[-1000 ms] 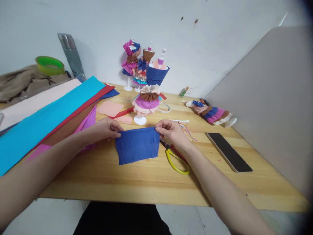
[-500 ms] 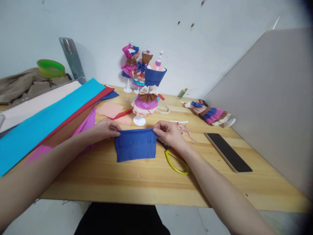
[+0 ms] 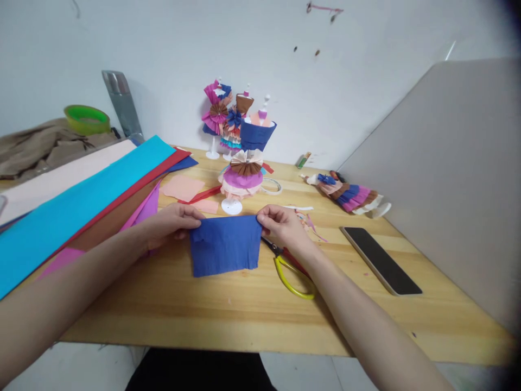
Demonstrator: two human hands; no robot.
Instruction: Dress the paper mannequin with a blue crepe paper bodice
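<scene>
A piece of blue crepe paper (image 3: 226,247) is stretched between my two hands above the wooden table. My left hand (image 3: 176,221) pinches its upper left corner, and my right hand (image 3: 281,224) pinches the upper right one. The sheet hangs down from its top edge, lightly wrinkled. Just under my right hand and wrist lie scissors (image 3: 292,274) with yellow and red handles, partly covered. Behind the paper stands a small dress form (image 3: 252,168) with a blue top, a pleated rosette and a pink-purple skirt.
Coloured paper sheets (image 3: 89,201) spread across the left side. A phone (image 3: 380,260) lies right, near a grey partition (image 3: 431,179). Further back are a lying dressed form (image 3: 350,194), a tape roll (image 3: 271,186), paper scraps (image 3: 182,187) and more dress forms (image 3: 217,117) by the wall.
The blue paper's folded top edge has come open, so the sheet now shows a flatter face. Both hands keep their pinch at the corners. The view has tilted up slightly.
</scene>
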